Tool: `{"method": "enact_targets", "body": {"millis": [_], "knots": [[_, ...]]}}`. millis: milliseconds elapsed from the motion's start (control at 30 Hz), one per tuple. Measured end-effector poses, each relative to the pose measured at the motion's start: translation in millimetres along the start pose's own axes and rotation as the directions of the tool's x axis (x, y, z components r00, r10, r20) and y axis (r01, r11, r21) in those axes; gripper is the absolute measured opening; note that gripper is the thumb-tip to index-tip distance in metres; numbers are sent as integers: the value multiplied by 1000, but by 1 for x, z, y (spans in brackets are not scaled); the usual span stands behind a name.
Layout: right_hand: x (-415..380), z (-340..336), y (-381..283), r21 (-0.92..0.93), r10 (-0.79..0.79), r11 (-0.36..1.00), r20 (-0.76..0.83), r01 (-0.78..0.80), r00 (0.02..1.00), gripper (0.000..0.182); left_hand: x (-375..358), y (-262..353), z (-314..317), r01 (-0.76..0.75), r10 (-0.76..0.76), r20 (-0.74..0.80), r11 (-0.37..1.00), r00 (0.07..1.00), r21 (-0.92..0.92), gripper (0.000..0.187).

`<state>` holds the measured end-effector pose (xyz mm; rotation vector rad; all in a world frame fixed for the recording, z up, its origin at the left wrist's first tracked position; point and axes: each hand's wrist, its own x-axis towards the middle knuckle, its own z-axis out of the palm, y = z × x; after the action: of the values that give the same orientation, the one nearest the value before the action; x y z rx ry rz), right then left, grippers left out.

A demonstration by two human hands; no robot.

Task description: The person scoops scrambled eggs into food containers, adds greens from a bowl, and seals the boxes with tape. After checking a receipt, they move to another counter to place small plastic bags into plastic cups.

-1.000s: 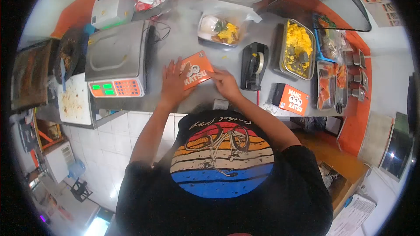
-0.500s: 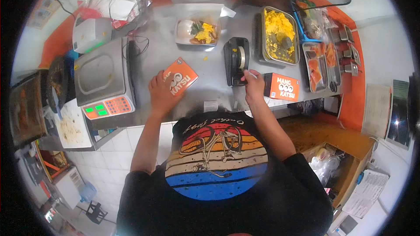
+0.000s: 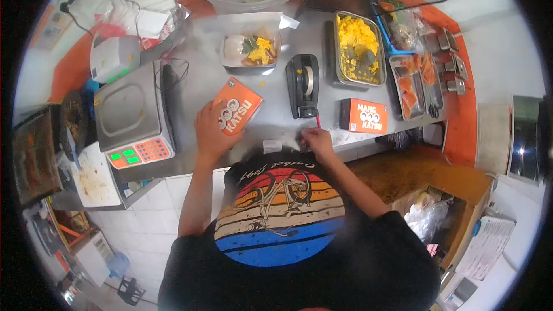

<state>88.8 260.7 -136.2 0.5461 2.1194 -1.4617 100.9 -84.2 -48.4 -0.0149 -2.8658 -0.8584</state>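
Observation:
My left hand is wrapped round the left side of an orange "Mang Katsu" cardboard box, which sits tilted on the steel counter. My right hand is closed in a pinch near the counter's front edge. From its fingers a slim red pen-like thing points up; its lower part is hidden. Just beyond stands a black tape dispenser with a roll of tape. A second orange box lies right of that hand. Behind the dispenser, an open food box holds rice, greens and yellow egg.
A digital scale stands on the left, with a white printer behind it. To the right are a tray of yellow egg and a metal tray of orange pieces. A plastic tub stands at the back.
My right hand has moved from beside the tape dispenser toward my body and slightly left. The slim red thing now shows above its fingers. My left hand stays on the orange box.

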Motion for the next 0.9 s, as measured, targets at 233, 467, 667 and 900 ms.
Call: {"method": "enact_targets", "body": {"millis": [233,467,667,900], "knots": [[-77,34,-156,248,-437,891,246,379,865,24,11,63,-7,62,-61,32,998,998,-19,93],[-61,61,-138,206,-497,844,-41,494,867,38,20,90,-17,36,-38,-13,990,999,-139,98],[-44,44,-113,138,-489,859,-66,494,870,45,21,69,-5,243,-178,169,779,970,-578,101],[-64,42,-159,475,-392,791,-88,385,916,92,30,123,-14,26,-1,114,976,994,-218,102]]}}
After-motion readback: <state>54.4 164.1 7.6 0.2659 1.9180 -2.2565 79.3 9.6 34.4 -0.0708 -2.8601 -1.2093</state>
